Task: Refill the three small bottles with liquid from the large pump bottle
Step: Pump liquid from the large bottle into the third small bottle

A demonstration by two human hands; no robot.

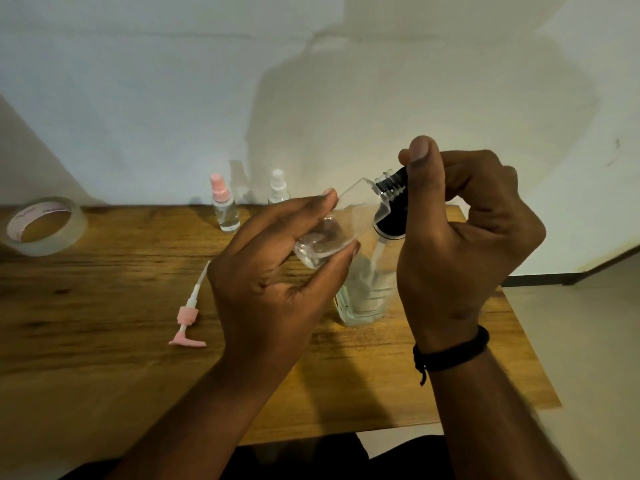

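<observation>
Your left hand (273, 268) grips a tilted clear small bottle (341, 223); your right hand (464, 230) pinches its black cap (394, 183) above the wooden table (104, 323).

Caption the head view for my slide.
Left hand holds a small clear bottle while right hand twists its black cap.

1. A plain room, likely in a home: a bare, pale wall (138, 98) with scuff marks rises directly behind a small wooden table (104, 306).
2. A dark baseboard (568, 277) meets light floor (588, 358) at right.
3. Household items sit on the table: tape roll (43, 225) and small spray bottles (225, 207).
</observation>
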